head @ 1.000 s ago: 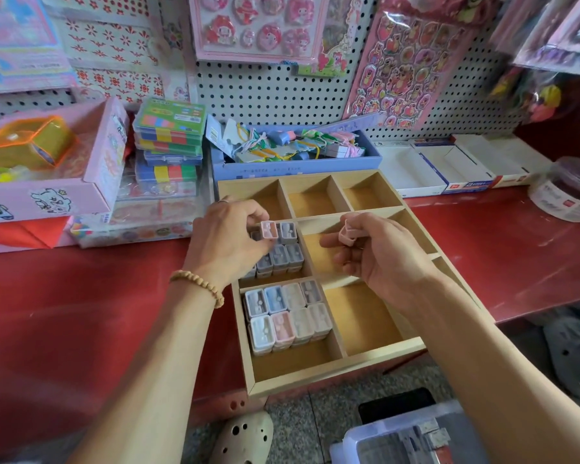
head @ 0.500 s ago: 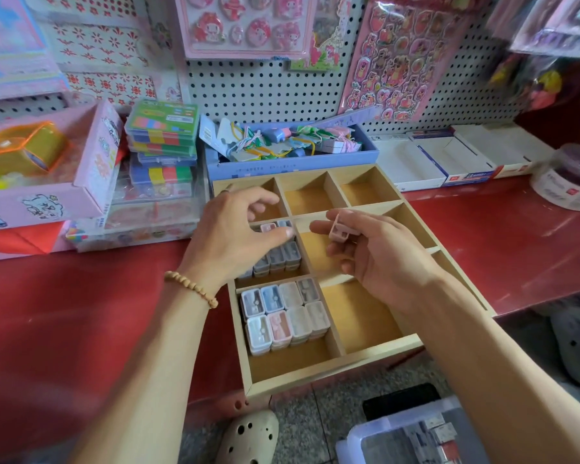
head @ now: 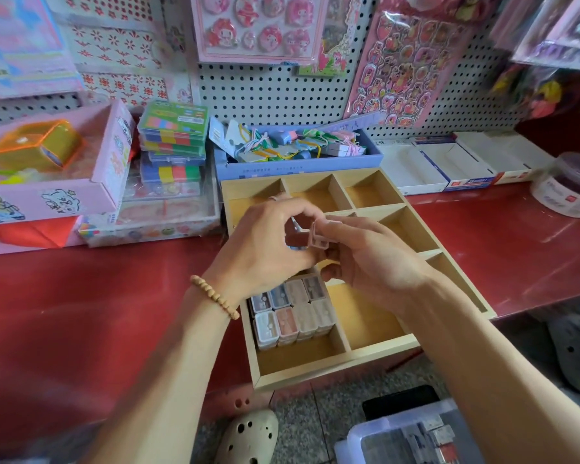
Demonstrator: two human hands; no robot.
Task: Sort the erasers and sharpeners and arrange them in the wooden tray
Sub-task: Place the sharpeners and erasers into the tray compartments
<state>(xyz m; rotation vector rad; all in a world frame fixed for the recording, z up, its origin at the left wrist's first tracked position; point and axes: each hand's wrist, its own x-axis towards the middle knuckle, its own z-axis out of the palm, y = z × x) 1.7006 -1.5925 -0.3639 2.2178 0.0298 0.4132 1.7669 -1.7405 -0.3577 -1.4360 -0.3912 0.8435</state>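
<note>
Mid-frame over wooden tray (head: 335, 365): we now bring left hand (head: 265, 249) to right hand (head: 372, 262), both pinching pink sharpener (head: 322, 236); handoff likely, placement pending.

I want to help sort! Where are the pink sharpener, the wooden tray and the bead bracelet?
pink sharpener (head: 322, 236): head view, its pink side.
wooden tray (head: 335, 362): head view, near front rim.
bead bracelet (head: 215, 297): head view, beads on the left wrist.

The middle of the wooden tray (head: 375, 349) is hidden by both hands. The clear bin (head: 406, 440) is cut off by the bottom edge. The jar (head: 570, 185) is cut off at the right.
</note>
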